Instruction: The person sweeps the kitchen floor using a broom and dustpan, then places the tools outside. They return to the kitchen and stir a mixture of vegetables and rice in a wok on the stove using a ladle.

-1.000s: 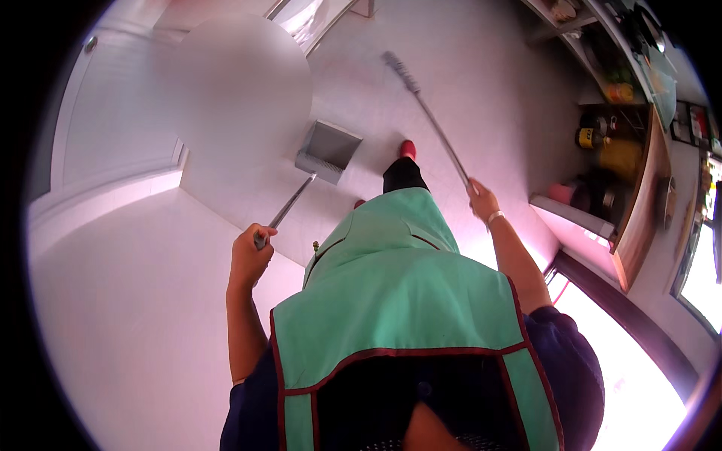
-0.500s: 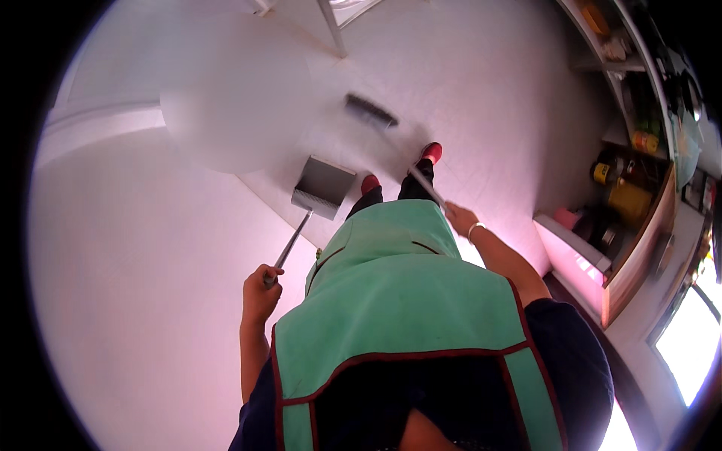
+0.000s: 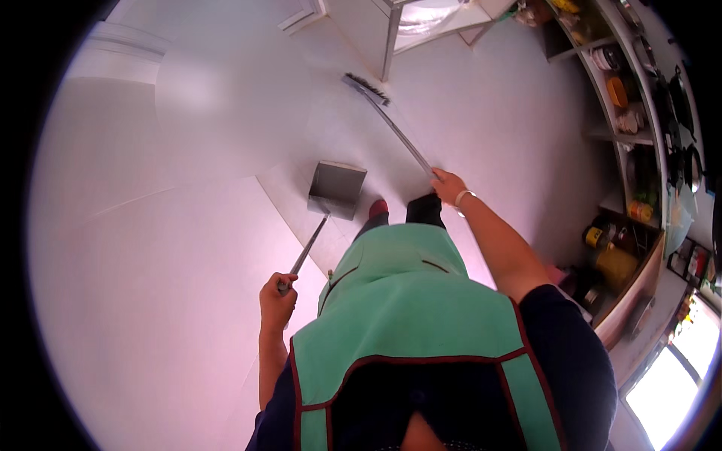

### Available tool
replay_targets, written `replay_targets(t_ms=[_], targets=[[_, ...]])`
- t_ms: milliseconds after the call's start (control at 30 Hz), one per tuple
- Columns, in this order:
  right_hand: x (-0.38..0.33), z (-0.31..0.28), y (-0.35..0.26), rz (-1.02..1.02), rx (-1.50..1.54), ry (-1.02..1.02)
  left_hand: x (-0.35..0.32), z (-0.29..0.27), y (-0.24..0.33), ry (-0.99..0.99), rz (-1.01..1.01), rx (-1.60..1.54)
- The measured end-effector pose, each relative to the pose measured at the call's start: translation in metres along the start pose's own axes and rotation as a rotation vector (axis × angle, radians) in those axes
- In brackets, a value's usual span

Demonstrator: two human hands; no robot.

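My left hand [image 3: 278,299] is wrapped round the handle of a long-handled dustpan [image 3: 336,188]. The grey pan lies by the floor, left of my red shoe [image 3: 378,207]. In my right hand [image 3: 449,187] I grip the grey stick of a broom [image 3: 401,135], with my arm stretched forward. The dark-bristled broom head [image 3: 367,88] is farther ahead than the pan, tilted at the end of the stick. A pale band circles my right wrist. My green apron [image 3: 406,301] hides my upper legs.
Shelves [image 3: 613,98] with jars and packages curve along the right. An open drawer or cabinet [image 3: 635,289] holding containers stands at the lower right. Ahead is a white cabinet or table leg [image 3: 389,52]. A large white surface [image 3: 150,301] fills the left; a blurred round patch covers the upper left.
My right hand has reached forward, and the broom head has moved ahead toward the white furniture. The dustpan and my left hand appear slightly farther right. The view has shifted forward.
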State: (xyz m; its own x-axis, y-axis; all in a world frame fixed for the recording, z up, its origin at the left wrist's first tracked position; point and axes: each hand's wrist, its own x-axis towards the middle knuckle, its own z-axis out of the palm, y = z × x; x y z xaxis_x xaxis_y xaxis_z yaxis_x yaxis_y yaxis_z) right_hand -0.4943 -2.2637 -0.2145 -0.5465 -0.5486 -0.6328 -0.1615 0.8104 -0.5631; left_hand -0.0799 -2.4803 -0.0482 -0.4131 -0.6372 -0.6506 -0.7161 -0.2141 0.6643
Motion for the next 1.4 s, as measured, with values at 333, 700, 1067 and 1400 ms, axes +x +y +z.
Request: replay_targets(t_ms=[333, 700, 1067, 1400], targets=[[-0.153, 0.036, 0.022, -0.028, -0.097, -0.287, 0.006, -0.013, -0.003, -0.273, -0.251, -0.402], [-0.306, -0.002, 0.021, 0.394, 0.49, 0.058, 0.093, 0.014, -0.06, -0.668, -0.254, 0.138], [-0.377, -0.036, 0.135, 0.563, 1.132, 0.639, 0.061, 0.221, 0.221, -0.867, -0.086, 0.569], [-0.447, -0.055, 0.2, 0.776, 1.475, 1.002, -0.011, 0.488, 0.382, -1.11, 0.093, 0.738]])
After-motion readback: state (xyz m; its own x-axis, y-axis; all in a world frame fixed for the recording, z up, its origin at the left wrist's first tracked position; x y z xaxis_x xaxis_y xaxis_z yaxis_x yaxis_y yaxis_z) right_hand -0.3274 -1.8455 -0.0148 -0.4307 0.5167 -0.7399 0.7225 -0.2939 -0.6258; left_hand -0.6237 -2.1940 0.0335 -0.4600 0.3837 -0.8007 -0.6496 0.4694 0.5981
